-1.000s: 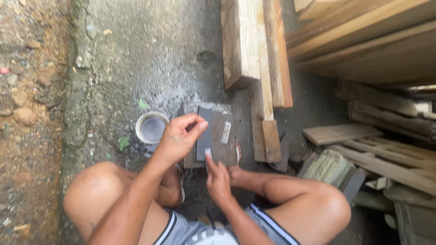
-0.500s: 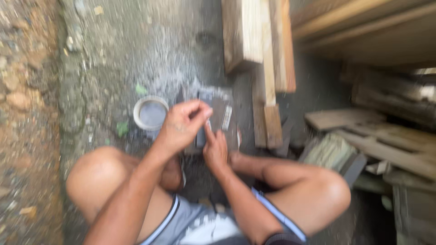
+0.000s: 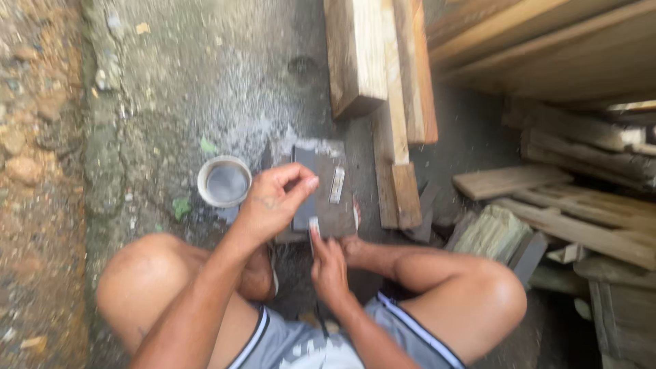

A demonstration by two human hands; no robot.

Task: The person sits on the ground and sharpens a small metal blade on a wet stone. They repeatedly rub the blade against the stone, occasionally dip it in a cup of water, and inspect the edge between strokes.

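I squat over a dark flat stone slab (image 3: 326, 205) lying on the concrete ground. A small pale metal strip (image 3: 337, 184) rests on the slab's right part. My left hand (image 3: 272, 203) hovers over the slab's left side with thumb and fingertips pinched together; I see nothing between them. My right hand (image 3: 328, 263) is at the slab's near edge, its fingers curled and one extended fingertip touching the stone. A round metal cup (image 3: 224, 182) holding grey liquid stands just left of the slab, close to my left hand.
Long wooden planks (image 3: 383, 68) lie beyond and right of the slab, and a short board (image 3: 404, 195) lies beside it. More stacked timber (image 3: 581, 205) fills the right side. Bare earth and stones (image 3: 34, 171) run along the left. My knees (image 3: 143, 273) flank the slab.
My left hand has stayed over the slab, fingers drawing into a pinch. The right fingertip has slid slightly toward the slab's near edge. The view shifted a little.
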